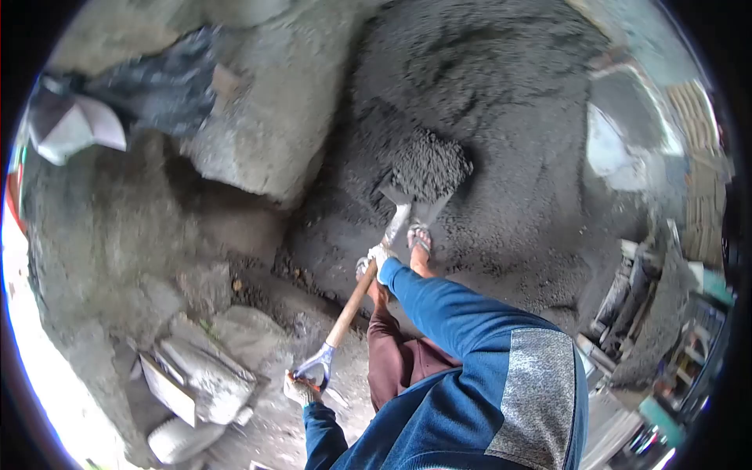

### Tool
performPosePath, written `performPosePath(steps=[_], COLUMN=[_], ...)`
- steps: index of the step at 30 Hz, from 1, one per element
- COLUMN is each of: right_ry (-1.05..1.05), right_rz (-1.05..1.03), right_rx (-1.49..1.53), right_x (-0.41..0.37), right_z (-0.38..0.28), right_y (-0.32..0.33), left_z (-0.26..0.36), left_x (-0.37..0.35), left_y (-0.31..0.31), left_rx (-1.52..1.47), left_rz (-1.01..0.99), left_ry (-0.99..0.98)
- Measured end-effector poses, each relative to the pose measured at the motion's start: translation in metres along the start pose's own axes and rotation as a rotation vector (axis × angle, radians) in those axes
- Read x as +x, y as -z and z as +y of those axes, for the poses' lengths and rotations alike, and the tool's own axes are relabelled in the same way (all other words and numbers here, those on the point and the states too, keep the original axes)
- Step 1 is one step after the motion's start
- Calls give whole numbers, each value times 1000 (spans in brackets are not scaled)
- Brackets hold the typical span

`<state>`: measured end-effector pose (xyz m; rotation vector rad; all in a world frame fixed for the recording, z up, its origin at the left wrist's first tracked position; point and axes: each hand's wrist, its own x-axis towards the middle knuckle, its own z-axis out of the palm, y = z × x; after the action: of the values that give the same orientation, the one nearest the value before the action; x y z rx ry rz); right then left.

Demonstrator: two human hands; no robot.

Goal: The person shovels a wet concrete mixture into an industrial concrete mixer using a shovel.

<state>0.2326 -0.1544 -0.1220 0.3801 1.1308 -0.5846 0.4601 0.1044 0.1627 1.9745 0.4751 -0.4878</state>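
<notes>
A shovel with a wooden shaft [350, 312] slants across the middle of the view. Its blade carries a heaped load of dark, wet, gravelly mix [431, 166]. My left hand [301, 388], in a pale glove, is closed around the shovel's grip at the lower end. Further up, my right hand [381, 260], gloved in white, wraps the shaft near the metal socket [398, 223]. My feet in sandals [420, 237] stand just below the blade. Beyond the load spreads a large dark heap of the same mix [486, 70].
A big concrete block [270, 117] rises at upper left, with black plastic sheeting [168, 86] beside it. Whitish sacks or slabs [204, 376] lie at lower left. On the right are stacked boards or tiles [699, 188] and a trough-like item [627, 294].
</notes>
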Motion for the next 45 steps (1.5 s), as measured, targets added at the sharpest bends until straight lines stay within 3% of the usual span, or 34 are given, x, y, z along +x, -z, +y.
performPosePath(steps=[4,5,7,8,9,10,11,13,14,15,17,19,21,23,25,27,29,31,32,34,35,36,37,39,41,42,43,45], right_ry=[66,253,392,617,613,651,662,873,945,1095,1284,1471,1486,1569,1642,1652,1624,1643,1696,1552,1527,1432,1384,1161,938,848,781,705], right_rz=[-170,183,253,248,113,290,266,43,141,56,-85,-43,-160,-76,117,342,515,361,169,27,-179,-109,-196,-47,-34,-19,-30,120], right_rx=[257,131,258,252,486,460,458,676,685,683,706,796,884,988,977,950,843,898,748,823,747,818,874,900,872,851,777,718], right_x=[-29,-113,-69,-119,-161,-235,-285,-398,-453,-491,-582,-670,-736,-767,-778,-770,-731,-716,-675,-634,-598,-577,-552,-511,-472,-450,-434,-410], right_z=[-56,-84,-118,-147,-178,-213,-245,-299,-327,-350,-390,-412,-412,-427,-410,-367,-346,-284,-267,-226,-207,-194,-179,-156,-139,-129,-116,-85], right_y=[92,55,144,144,152,128,130,131,128,142,164,176,195,257,309,335,384,305,323,260,254,222,197,150,137,125,117,91], left_z=[-11,-18,1,-7,17,31,38,51,67,90,131,150,150,154,134,113,77,54,54,38,32,28,38,50,87,93,90,102], left_x=[23,31,-8,-10,-57,-96,-132,-195,-252,-317,-433,-507,-570,-623,-650,-644,-618,-567,-543,-473,-431,-395,-364,-300,-291,-260,-226,-191], left_y=[-32,-55,-105,-138,-164,-194,-222,-284,-306,-317,-317,-325,-332,-297,-274,-252,-242,-249,-254,-276,-288,-297,-297,-287,-237,-220,-202,-146], left_rx=[60,103,202,288,381,354,326,256,195,116,79,15,-401,-471,-745,-282,94,168,279,626,745,910,925,1002,1151,1135,836,805], left_rz=[-192,-203,-418,-484,-639,-744,-845,-1097,-1230,-1355,-1589,-1861,-1838,-2039,-2072,-2288,-2239,-2123,-2045,-2078,-2058,-2007,-1929,-1625,-1292,-1208,-1139,-1041], left_ry=[20,23,160,143,246,260,281,139,-33,-201,-316,-468,-1459,-1608,-1862,-2135,-2403,-2473,-2479,-2176,-2017,-1843,-1896,-1914,-1931,-1875,-1977,-1923])
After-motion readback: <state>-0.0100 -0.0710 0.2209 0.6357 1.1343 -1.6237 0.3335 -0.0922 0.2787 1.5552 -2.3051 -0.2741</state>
